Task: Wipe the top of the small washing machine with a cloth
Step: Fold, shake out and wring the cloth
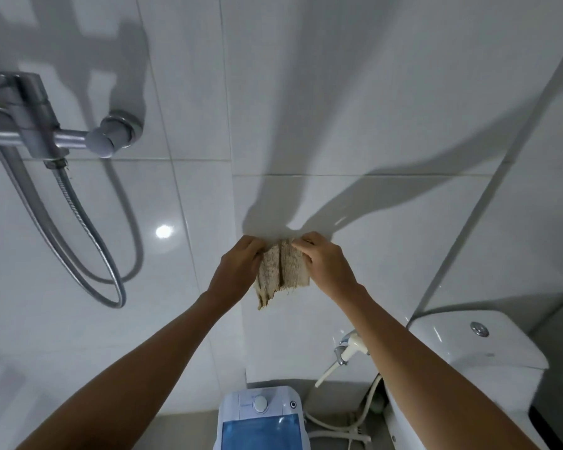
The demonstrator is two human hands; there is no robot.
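A beige woven cloth (281, 271) hangs folded between both my hands, held up in front of the white tiled wall. My left hand (238, 266) grips its left edge and my right hand (327, 259) pinches its upper right edge. Far below, at the bottom of the view, stands the small washing machine (260, 417), white with a round dial and a blue see-through lid. Neither hand is near the machine's top.
A chrome shower mixer (46, 131) and its looping metal hose (88, 241) hang on the wall at the left. A white toilet cistern (468, 345) stands at the right, with a bidet sprayer (348, 349) and hoses between it and the machine.
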